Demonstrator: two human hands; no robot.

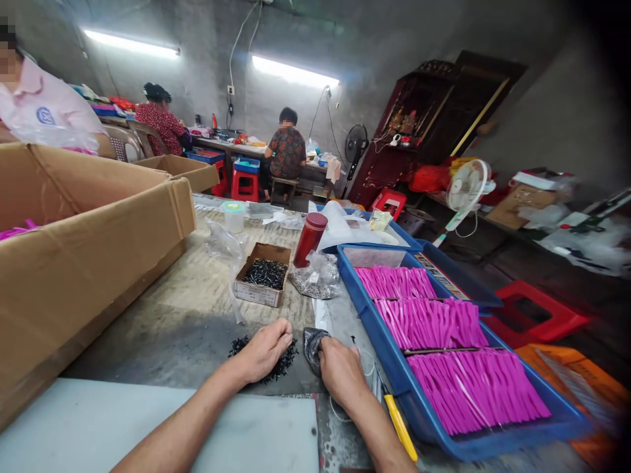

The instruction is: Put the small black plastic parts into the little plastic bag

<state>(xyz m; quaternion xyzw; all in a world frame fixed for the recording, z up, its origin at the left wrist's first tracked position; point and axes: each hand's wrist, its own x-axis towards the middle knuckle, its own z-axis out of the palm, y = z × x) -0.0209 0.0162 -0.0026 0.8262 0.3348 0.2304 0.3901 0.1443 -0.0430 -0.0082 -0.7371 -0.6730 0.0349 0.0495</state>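
Note:
My left hand (270, 347) rests over a loose pile of small black pieces (283, 369) on the table, its fingers curled together. What those fingers hold, if anything, is hidden. Just to the right, my right hand (344, 369) grips a small dark grey, shiny pouch-like thing (312, 347) by its right side. A gap separates the two hands. Beyond them stands an open cardboard box (261, 297) filled with small dark screw-like parts (265, 273). Beside that box lies a clear plastic bag (318, 279) of small metallic pieces.
A blue tray (428, 427) with rows of bright pink strips (473, 387) stands at right, a yellow-handled tool (400, 427) along its edge. Left are a large cardboard carton (98, 263) and a pale board (261, 433). A red-brown bottle (309, 240) stands behind. Several people sit further off.

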